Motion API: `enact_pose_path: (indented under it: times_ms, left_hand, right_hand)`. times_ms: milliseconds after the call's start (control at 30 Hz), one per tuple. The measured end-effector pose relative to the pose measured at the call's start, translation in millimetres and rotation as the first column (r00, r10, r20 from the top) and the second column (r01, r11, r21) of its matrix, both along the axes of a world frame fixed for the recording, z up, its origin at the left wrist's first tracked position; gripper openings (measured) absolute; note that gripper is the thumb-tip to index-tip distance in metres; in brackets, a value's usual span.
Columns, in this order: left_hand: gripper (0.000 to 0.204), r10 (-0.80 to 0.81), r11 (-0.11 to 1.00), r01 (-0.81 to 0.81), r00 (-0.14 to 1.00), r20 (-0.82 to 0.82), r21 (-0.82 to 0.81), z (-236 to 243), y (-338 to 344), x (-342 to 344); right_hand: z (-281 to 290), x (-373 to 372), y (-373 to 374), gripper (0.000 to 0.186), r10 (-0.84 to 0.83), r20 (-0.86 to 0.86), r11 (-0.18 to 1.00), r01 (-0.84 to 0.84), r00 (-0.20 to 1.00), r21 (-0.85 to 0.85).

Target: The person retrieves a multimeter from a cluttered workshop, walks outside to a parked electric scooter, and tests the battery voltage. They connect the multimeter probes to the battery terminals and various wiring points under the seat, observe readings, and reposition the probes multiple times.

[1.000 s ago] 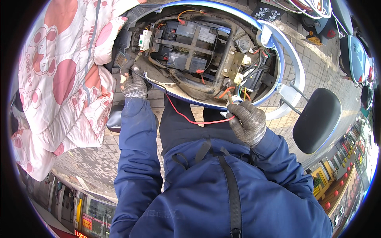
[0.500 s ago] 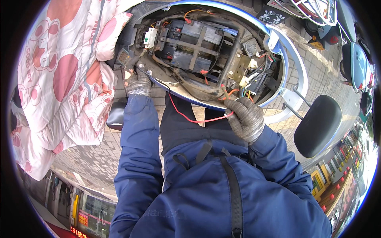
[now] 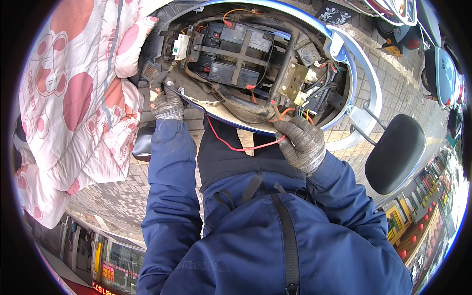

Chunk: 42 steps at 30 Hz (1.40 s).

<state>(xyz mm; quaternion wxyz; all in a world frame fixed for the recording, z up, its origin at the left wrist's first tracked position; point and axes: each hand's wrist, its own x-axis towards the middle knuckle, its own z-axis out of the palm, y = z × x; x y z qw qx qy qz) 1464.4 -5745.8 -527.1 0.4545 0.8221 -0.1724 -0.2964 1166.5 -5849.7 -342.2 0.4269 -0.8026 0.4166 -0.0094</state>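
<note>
In front of me is the uncovered body of an electric scooter (image 3: 231, 122) with a blue rim. Inside sit dark battery blocks (image 3: 233, 74) under a crossed metal strap. My right hand (image 3: 302, 142), in a worn grey glove, pinches a thin red wire (image 3: 236, 149) at the near rim, beside orange and yellow wires. The wire sags leftward to the rim. At the left end of the rim my gloved left hand (image 3: 168, 104) is closed, its fingertips bare; what it grips is too unclear to name. A dark cable runs from near its fingers along the rim.
A white breaker switch (image 3: 180, 47) sits at the compartment's left, a metal bracket plate (image 3: 294, 78) at its right. A pink-and-white quilt (image 3: 83, 98) hangs on the left. The black backrest pad (image 3: 396, 154) juts out on the right. Other scooters (image 3: 442, 78) stand beyond on the paving.
The view has shifted slightly. Both hands keep nearly the same places, the right still pinching the red wire and the left still closed at the rim.
</note>
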Motion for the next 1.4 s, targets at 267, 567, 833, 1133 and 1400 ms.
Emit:
enact_pose_path:
  times_ms: [267, 567, 833, 1133, 1400]
  left_hand:
    - [0.024, 0.090, 0.993, -0.095, 0.992, -0.083, -0.064, 6, -11, -11]
    - [0.025, 0.139, 0.990, -0.142, 0.980, -0.142, -0.012, 4, -15, -12]
    - [0.026, 0.070, 0.996, -0.074, 0.995, -0.067, -0.057, -3, -13, -12]
    - [0.030, -0.018, 0.999, 0.016, 0.999, -0.044, -0.040, -16, -7, -2]
    - [0.028, -0.020, 0.998, 0.025, 0.996, -0.088, 0.057, -16, -10, 0]
  right_hand:
    - [-3, -6, -1, 0.026, -0.015, -0.009, 1.000, 0.015, 1.000, 0.004]
    - [-4, -7, -3, 0.025, 0.003, -0.010, 1.000, -0.003, 1.000, 0.007]
    - [-6, -5, -4, 0.024, -0.003, -0.015, 0.999, 0.004, 1.000, 0.036]
    - [-15, 7, -4, 0.024, 0.039, 0.016, 0.999, -0.039, 0.999, 0.018]
    - [-24, 23, -5, 0.029, 0.081, 0.033, 0.996, -0.082, 0.996, 0.030]
